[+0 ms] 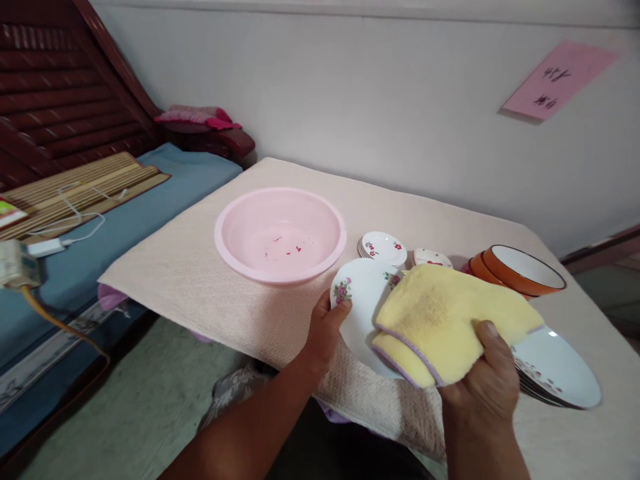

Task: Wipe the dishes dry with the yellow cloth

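My left hand (325, 333) grips the edge of a white porcelain plate (361, 313) with a pink floral pattern, and the plate stands tilted above the table. My right hand (483, 383) is shut on a yellow microfiber cloth (445, 320) with a purple hem, pressing it against the plate's face. Much of the plate is hidden behind the cloth. Just right of my right hand lies a stack of white plates (557, 367). A pink plastic basin (280, 277) stands beyond my left hand, with small red flecks inside.
Small floral saucers (383, 248) and a dish (432, 258) stand near orange bowls (520, 270) on the beige-covered table (200, 293). A wall lies behind the table. To the left are a blue bed (190, 167), a bamboo mat (80, 193) and a white cable (65, 233).
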`<state>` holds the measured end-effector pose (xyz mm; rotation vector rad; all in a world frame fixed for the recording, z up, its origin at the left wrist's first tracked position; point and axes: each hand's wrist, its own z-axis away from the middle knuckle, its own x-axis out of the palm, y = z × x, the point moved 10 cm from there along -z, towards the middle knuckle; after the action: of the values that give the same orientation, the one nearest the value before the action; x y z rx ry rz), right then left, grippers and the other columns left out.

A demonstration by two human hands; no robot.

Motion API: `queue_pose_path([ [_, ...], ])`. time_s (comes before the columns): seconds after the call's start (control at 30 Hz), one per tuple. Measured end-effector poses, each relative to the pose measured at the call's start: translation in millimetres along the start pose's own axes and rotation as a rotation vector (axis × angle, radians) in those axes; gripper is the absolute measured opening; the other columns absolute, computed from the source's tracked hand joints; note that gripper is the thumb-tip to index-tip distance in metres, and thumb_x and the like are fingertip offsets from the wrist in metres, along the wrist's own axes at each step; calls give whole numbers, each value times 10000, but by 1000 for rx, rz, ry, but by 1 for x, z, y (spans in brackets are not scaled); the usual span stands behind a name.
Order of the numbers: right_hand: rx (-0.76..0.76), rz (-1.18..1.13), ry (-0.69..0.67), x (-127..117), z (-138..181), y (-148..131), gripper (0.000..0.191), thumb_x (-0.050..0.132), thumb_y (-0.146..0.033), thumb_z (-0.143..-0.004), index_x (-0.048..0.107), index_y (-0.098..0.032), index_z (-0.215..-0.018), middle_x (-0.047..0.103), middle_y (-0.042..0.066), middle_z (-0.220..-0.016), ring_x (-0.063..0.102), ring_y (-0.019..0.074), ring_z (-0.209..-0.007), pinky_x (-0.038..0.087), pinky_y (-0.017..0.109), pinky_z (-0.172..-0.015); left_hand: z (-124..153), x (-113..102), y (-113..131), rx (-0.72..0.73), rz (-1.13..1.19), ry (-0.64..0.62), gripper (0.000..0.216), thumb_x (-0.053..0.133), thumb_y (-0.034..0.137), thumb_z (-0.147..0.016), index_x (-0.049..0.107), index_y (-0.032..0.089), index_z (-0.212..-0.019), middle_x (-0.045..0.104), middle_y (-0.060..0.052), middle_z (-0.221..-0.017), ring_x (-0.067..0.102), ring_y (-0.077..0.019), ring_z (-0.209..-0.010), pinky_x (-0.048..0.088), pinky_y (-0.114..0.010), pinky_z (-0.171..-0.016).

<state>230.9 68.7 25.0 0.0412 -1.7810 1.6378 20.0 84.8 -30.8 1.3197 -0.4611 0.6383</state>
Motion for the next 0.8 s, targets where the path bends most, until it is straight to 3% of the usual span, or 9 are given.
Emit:
queue_pose_path([
  [0.57,-67,-31,3,1,-2,-7,277,549,-297,-809,634,-223,-1061,658,22,-1104,586,218,-1099,474,453,-949,-2,10,-14,-8,11,-22,335,665,300,-733,642,156,-1035,666,-35,-824,572,-149,-695,444,-280,-679],
  [0.8,-114,-36,1,1,-2,-12,302,548,-279,-807,620,-217,-1094,653,24,-1119,582,217,-1109,468,445,-960,-5,8,-12,-9,46,26,367,689,305,-702,637,159,-1034,687,-57,-890,617,-184,-757,455,-286,-683],
])
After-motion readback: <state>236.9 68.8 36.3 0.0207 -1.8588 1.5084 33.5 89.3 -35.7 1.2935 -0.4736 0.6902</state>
